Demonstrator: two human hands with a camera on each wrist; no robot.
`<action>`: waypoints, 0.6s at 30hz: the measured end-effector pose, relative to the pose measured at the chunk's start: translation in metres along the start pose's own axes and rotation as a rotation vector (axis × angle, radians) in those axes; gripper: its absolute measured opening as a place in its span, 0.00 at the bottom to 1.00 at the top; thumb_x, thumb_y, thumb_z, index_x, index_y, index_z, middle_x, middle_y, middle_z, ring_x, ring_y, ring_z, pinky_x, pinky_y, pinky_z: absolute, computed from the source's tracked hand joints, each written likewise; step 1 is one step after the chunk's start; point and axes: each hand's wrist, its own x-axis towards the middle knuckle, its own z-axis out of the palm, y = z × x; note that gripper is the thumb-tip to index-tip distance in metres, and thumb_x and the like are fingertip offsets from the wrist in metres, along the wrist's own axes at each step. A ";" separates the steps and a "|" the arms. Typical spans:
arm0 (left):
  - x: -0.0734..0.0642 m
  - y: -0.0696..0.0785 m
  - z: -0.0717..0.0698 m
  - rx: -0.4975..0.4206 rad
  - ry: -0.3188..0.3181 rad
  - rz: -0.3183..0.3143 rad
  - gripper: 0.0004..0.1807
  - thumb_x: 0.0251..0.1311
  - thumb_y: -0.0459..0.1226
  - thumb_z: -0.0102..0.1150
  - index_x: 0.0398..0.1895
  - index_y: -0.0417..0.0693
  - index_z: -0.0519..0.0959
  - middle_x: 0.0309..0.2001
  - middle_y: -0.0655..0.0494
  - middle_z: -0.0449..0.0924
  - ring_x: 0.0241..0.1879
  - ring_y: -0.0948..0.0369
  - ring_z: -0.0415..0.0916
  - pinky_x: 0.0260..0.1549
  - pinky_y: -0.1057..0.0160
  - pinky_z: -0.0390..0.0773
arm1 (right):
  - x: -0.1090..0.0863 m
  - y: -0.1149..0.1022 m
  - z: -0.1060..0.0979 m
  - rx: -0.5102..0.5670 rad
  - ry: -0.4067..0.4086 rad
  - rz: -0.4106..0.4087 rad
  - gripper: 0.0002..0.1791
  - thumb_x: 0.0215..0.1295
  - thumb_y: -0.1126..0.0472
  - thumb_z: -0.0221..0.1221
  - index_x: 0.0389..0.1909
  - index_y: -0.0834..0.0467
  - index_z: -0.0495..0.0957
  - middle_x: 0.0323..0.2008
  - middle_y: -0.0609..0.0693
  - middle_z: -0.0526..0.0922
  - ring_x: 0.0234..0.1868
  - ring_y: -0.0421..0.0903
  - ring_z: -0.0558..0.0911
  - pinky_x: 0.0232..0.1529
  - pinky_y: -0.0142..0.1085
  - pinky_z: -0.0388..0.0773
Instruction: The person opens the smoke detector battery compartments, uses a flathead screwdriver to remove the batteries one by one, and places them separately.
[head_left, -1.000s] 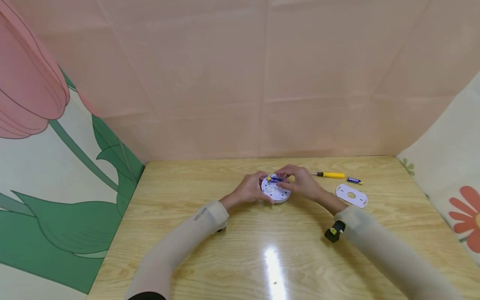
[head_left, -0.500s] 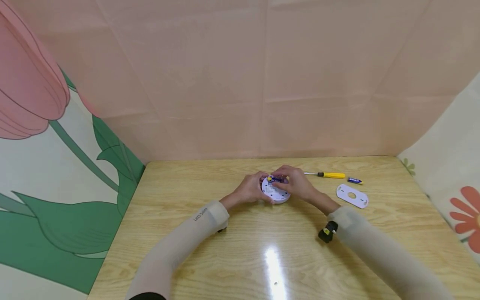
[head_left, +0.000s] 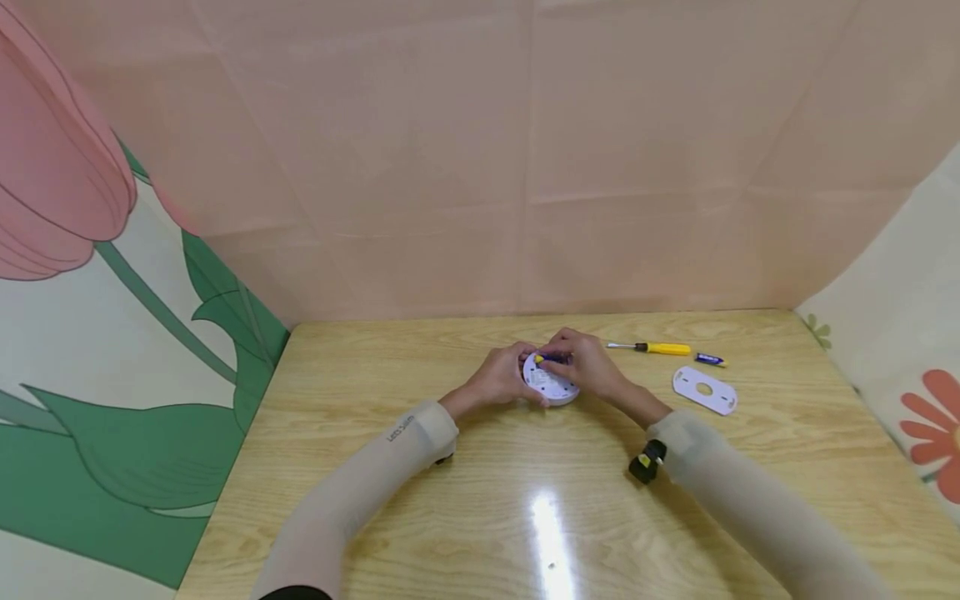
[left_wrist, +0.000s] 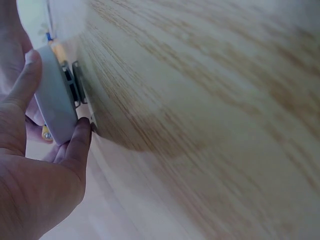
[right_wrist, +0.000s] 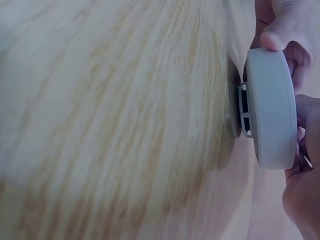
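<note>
A round white smoke detector (head_left: 550,390) lies back side up, its slotted front facing the table. My left hand (head_left: 497,377) grips its rim from the left; in the left wrist view the thumb and fingers clasp the white casing (left_wrist: 55,97) from both sides. My right hand (head_left: 592,367) pinches a blue battery with a yellow end (head_left: 539,359) at the upper part of the detector's back. Fingers cover much of the battery, so how far it sits in the compartment cannot be told. The right wrist view shows the detector's side (right_wrist: 274,107), with the battery hidden.
Right of the hands lie a yellow-handled screwdriver (head_left: 666,348), a second blue battery (head_left: 710,360) and a white oblong mounting plate (head_left: 705,391) with a centre hole. A wooden table (head_left: 480,500) extends to a pink backdrop (head_left: 420,167).
My right hand has shifted slightly left with the battery, its fingers now covering more of it. The left hand and the smoke detector have barely moved.
</note>
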 end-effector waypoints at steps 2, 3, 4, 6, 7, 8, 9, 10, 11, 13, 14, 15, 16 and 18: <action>0.000 0.000 0.000 -0.006 -0.002 0.001 0.50 0.37 0.45 0.92 0.67 0.43 0.76 0.59 0.50 0.85 0.55 0.60 0.82 0.55 0.69 0.79 | 0.000 0.001 0.001 -0.002 0.000 0.004 0.11 0.61 0.67 0.76 0.44 0.61 0.92 0.39 0.53 0.86 0.40 0.48 0.85 0.40 0.42 0.85; 0.000 0.001 0.000 -0.007 -0.002 0.000 0.50 0.37 0.45 0.92 0.67 0.43 0.76 0.59 0.50 0.85 0.55 0.60 0.82 0.55 0.69 0.79 | 0.001 0.001 0.001 -0.004 0.001 0.005 0.11 0.60 0.67 0.76 0.44 0.61 0.92 0.39 0.53 0.86 0.39 0.48 0.85 0.40 0.42 0.85; 0.000 0.001 0.000 -0.008 -0.003 -0.001 0.50 0.37 0.45 0.92 0.67 0.43 0.76 0.59 0.50 0.86 0.55 0.61 0.82 0.55 0.69 0.79 | 0.001 0.001 0.001 -0.008 0.003 0.000 0.11 0.60 0.67 0.76 0.44 0.61 0.92 0.39 0.52 0.86 0.40 0.48 0.85 0.40 0.42 0.84; 0.000 0.001 0.000 -0.010 -0.003 -0.003 0.50 0.37 0.45 0.92 0.67 0.43 0.76 0.59 0.51 0.86 0.55 0.61 0.82 0.54 0.69 0.79 | 0.000 0.001 0.002 -0.017 0.013 -0.014 0.10 0.60 0.68 0.76 0.43 0.61 0.92 0.38 0.52 0.86 0.40 0.48 0.85 0.40 0.42 0.84; 0.000 0.001 0.000 -0.011 -0.003 -0.005 0.50 0.37 0.45 0.92 0.67 0.44 0.76 0.59 0.51 0.86 0.55 0.61 0.82 0.54 0.69 0.79 | 0.000 0.000 0.002 -0.021 0.018 -0.020 0.10 0.60 0.68 0.76 0.43 0.61 0.92 0.38 0.52 0.86 0.39 0.48 0.85 0.40 0.42 0.84; 0.000 0.001 0.000 -0.014 -0.004 -0.007 0.50 0.37 0.45 0.92 0.67 0.44 0.76 0.59 0.51 0.86 0.55 0.61 0.82 0.54 0.69 0.79 | 0.000 0.000 0.003 -0.024 0.021 -0.025 0.09 0.60 0.69 0.76 0.43 0.62 0.92 0.38 0.52 0.86 0.40 0.49 0.85 0.40 0.43 0.84; -0.001 0.001 0.000 -0.016 -0.005 -0.010 0.50 0.37 0.45 0.92 0.67 0.44 0.76 0.59 0.51 0.85 0.56 0.61 0.82 0.55 0.69 0.79 | 0.000 0.000 0.003 -0.027 0.024 -0.030 0.09 0.61 0.69 0.75 0.42 0.62 0.92 0.38 0.52 0.86 0.40 0.49 0.85 0.40 0.44 0.85; -0.001 0.001 0.000 -0.017 -0.003 -0.012 0.50 0.37 0.45 0.92 0.67 0.44 0.76 0.59 0.51 0.85 0.56 0.62 0.82 0.55 0.69 0.79 | 0.000 -0.001 0.003 -0.027 0.026 -0.034 0.09 0.61 0.69 0.75 0.42 0.62 0.92 0.38 0.52 0.86 0.40 0.50 0.85 0.40 0.45 0.85; -0.001 0.001 0.000 -0.019 -0.004 -0.014 0.50 0.37 0.45 0.92 0.67 0.44 0.76 0.59 0.51 0.85 0.56 0.62 0.82 0.55 0.69 0.79 | 0.000 -0.001 0.003 -0.025 0.028 -0.038 0.08 0.61 0.69 0.75 0.41 0.62 0.92 0.38 0.53 0.86 0.40 0.50 0.85 0.41 0.46 0.85; -0.001 0.001 0.000 -0.016 -0.006 -0.013 0.50 0.37 0.45 0.92 0.67 0.44 0.76 0.60 0.51 0.85 0.56 0.61 0.82 0.56 0.68 0.79 | 0.000 -0.001 0.004 -0.019 0.030 -0.044 0.08 0.61 0.70 0.75 0.41 0.62 0.92 0.39 0.53 0.86 0.41 0.50 0.86 0.42 0.47 0.86; -0.001 0.001 0.000 -0.015 -0.008 -0.013 0.50 0.37 0.45 0.92 0.67 0.43 0.76 0.60 0.51 0.85 0.57 0.61 0.82 0.56 0.68 0.79 | 0.000 -0.001 0.004 -0.016 0.032 -0.048 0.08 0.61 0.70 0.75 0.41 0.62 0.92 0.39 0.53 0.86 0.41 0.51 0.86 0.42 0.48 0.86; -0.001 0.001 0.000 -0.014 -0.009 -0.011 0.50 0.38 0.46 0.92 0.67 0.43 0.76 0.60 0.50 0.85 0.57 0.61 0.82 0.56 0.68 0.79 | 0.000 -0.001 0.004 -0.013 0.034 -0.054 0.07 0.61 0.70 0.75 0.40 0.62 0.91 0.39 0.54 0.86 0.41 0.51 0.86 0.43 0.48 0.86; 0.000 0.001 0.000 -0.012 -0.010 -0.009 0.51 0.38 0.46 0.92 0.68 0.43 0.76 0.60 0.51 0.85 0.57 0.61 0.82 0.56 0.68 0.79 | 0.000 0.000 0.004 -0.012 0.036 -0.058 0.07 0.61 0.70 0.75 0.40 0.62 0.91 0.39 0.54 0.87 0.42 0.51 0.86 0.44 0.48 0.86; 0.000 0.001 -0.001 -0.012 -0.013 -0.003 0.51 0.38 0.46 0.92 0.68 0.43 0.76 0.60 0.50 0.85 0.57 0.60 0.82 0.56 0.68 0.79 | 0.000 0.001 0.004 -0.014 0.044 -0.072 0.07 0.61 0.70 0.75 0.40 0.62 0.91 0.39 0.54 0.87 0.42 0.51 0.86 0.44 0.49 0.86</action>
